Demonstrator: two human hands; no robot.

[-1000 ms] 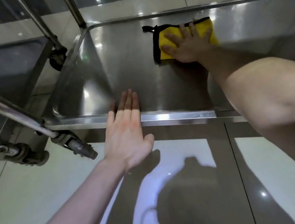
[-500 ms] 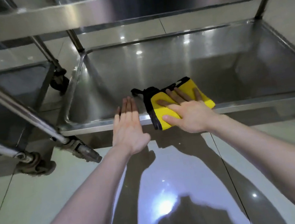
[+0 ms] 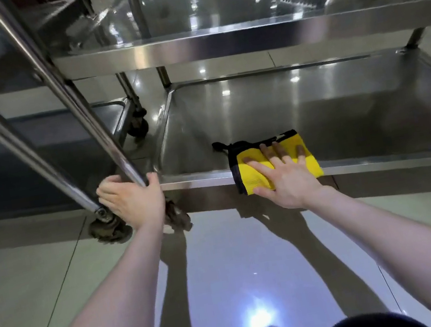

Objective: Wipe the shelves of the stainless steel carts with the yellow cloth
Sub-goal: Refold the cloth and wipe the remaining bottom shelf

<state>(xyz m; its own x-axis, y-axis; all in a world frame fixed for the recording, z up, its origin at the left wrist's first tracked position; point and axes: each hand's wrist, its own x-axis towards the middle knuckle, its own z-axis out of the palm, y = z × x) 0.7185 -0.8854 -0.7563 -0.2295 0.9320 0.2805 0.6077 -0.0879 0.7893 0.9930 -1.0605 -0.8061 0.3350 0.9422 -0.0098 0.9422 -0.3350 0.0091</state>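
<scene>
**Q:** What is the figure showing?

**A:** The right hand [image 3: 286, 177] is pressing flat, fingers spread, on the yellow cloth [image 3: 258, 176]. The cloth is lying on the bottom shelf [image 3: 313, 107] of the cart, at that shelf's near edge, with one corner hanging over the rim. The left hand [image 3: 132, 198] is curling around the slanted post [image 3: 65, 88] at the near left corner of the same shelf, seemingly steadying the cart.

**Q:** How far is the wiping getting along?

**A:** Judging by the cloth's place, a stroke is ending at the near rim of the bottom shelf. The steel is shining evenly, so wiped and unwiped areas cannot be told apart. The shelf above [image 3: 245, 41], directly over the bottom shelf, is carrying no cloth, and whether it is already clean cannot be told.

**Q:** What is remaining?

**A:** Probably the second cart [image 3: 42, 141], standing left of the bottom shelf beyond the post; nothing is touching its shelves.
</scene>
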